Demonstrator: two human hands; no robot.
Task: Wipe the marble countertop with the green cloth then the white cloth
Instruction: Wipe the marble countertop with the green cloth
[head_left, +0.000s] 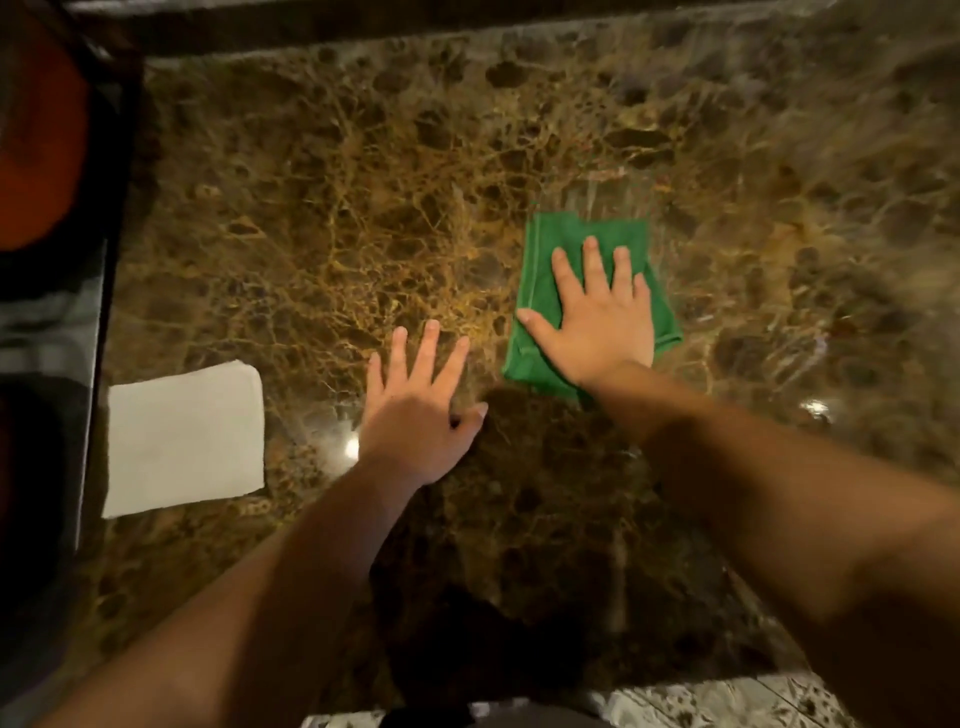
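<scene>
A brown, gold-veined marble countertop (322, 197) fills the view. The folded green cloth (550, 249) lies flat a little right of centre, and my right hand (597, 317) presses down on it with fingers spread. My left hand (421, 405) rests flat on the bare marble to the left of the green cloth, fingers apart, holding nothing. The white cloth (184, 436) lies folded near the counter's left edge, well apart from both hands.
A dark edge strip (98, 312) runs along the counter's left side, with an orange rounded object (36, 135) beyond it. A raised marble ledge (415, 26) borders the back. Pale speckled floor (727, 701) shows below the front edge.
</scene>
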